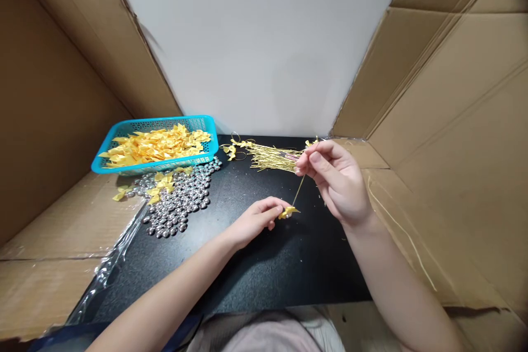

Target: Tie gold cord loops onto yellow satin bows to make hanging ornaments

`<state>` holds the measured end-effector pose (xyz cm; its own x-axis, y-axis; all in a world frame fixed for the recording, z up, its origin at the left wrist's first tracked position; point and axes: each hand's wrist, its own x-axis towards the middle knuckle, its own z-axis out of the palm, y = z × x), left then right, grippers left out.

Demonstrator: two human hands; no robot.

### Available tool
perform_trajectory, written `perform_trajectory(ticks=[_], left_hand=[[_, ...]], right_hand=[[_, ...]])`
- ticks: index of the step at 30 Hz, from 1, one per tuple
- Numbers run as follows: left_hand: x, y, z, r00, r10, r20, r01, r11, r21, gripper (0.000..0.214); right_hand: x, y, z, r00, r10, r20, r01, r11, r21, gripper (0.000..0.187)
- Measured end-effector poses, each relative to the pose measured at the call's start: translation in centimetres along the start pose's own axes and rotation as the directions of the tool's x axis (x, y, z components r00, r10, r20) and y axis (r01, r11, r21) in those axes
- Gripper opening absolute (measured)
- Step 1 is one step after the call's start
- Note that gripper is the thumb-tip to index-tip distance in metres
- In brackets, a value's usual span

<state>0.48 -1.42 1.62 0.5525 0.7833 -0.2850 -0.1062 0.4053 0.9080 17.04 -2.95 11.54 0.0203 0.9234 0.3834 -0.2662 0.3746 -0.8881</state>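
Between the thumb and fingers of my left hand point(264, 216) a small yellow ribbon bow point(290, 210) is pinched, low over the black tabletop. A thin gold cord point(299, 191) runs up from the bow to my right hand point(336, 176), which is raised higher and farther right with its thumb and fingertips closed on the cord. Behind my right hand lies a bundle of cut gold cords point(270, 157). Several bows with cord loops point(231, 149) rest at the bundle's left end.
A blue plastic basket point(216, 146) full of yellow bows stands at the back left. Many shiny silver beads point(177, 206) spread in front of it, with a few loose bows point(164, 181) on top. Cardboard walls point(454, 99) flank the black table point(247, 280); a white panel point(256, 38) stands behind.
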Motion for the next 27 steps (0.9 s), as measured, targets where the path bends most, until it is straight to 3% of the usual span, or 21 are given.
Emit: perform_trajectory(ticks=[3,6,8,9,10,12,14,16,18,20,22,24,27], left_hand=[[-0.6,-0.1,0.3,1.0,-0.017,-0.019,0.018,0.999,0.035,0.019],[-1.9,-0.6,0.4,0.99,-0.123,-0.066,0.118,0.99,-0.077,0.022],[-3.3,-0.8,0.6,0.977,-0.211,-0.036,0.203,0.965,-0.164,0.025],[-3.9,-1.0,0.8,0.963,-0.268,0.022,0.267,0.943,-0.2,0.031],[-4.6,-1.1,1.2,0.918,-0.358,0.168,0.394,0.865,-0.31,0.037],[-5.3,-1.7,2.2,0.864,-0.378,0.332,0.5,0.718,-0.484,0.049],[-5.4,-2.6,3.1,0.903,-0.334,0.268,0.428,0.666,-0.611,0.05],[-5.1,-3.6,3.5,0.971,-0.235,-0.043,0.156,0.761,-0.63,0.045],[-4.7,-4.1,2.9,0.946,-0.05,-0.322,-0.084,0.918,-0.389,0.061],[-4.7,-3.5,1.7,0.896,0.191,-0.401,-0.196,0.98,0.029,0.07],[-4.8,-1.9,0.5,0.91,0.349,-0.222,-0.242,0.884,0.399,0.052],[-4.7,0.3,-0.1,0.942,0.332,-0.047,-0.248,0.783,0.57,0.044],[-4.0,3.1,0.3,0.971,0.223,0.088,-0.217,0.662,0.717,0.037]], right_hand=[[-0.1,0.0,0.3,1.0,0.006,0.026,-0.007,0.999,0.032,0.008],[-0.3,0.0,0.5,0.998,0.002,0.057,-0.006,0.998,0.06,0.005],[-0.5,0.0,0.7,0.998,0.013,0.064,-0.017,0.998,0.06,0.006],[-0.6,0.1,0.7,0.998,0.022,0.065,-0.025,0.998,0.056,0.007],[-0.7,0.1,0.8,0.997,0.03,0.064,-0.033,0.998,0.054,0.008],[-0.9,0.2,0.9,0.997,0.036,0.066,-0.039,0.998,0.055,0.009],[-1.0,0.3,0.9,0.997,0.029,0.072,-0.033,0.997,0.065,0.007],[-1.1,0.2,1.0,0.996,0.019,0.086,-0.026,0.996,0.08,0.003],[-1.0,0.1,1.0,0.995,0.01,0.099,-0.019,0.995,0.093,0.002],[-0.9,-0.1,1.1,0.994,-0.001,0.109,-0.01,0.995,0.1,0.001],[-0.6,-0.2,1.2,0.992,-0.014,0.124,0.002,0.995,0.1,0.002],[-0.2,-0.2,1.5,0.989,-0.018,0.146,0.004,0.995,0.095,0.002],[0.5,0.1,2.0,0.987,-0.005,0.16,-0.009,0.996,0.087,0.005]])
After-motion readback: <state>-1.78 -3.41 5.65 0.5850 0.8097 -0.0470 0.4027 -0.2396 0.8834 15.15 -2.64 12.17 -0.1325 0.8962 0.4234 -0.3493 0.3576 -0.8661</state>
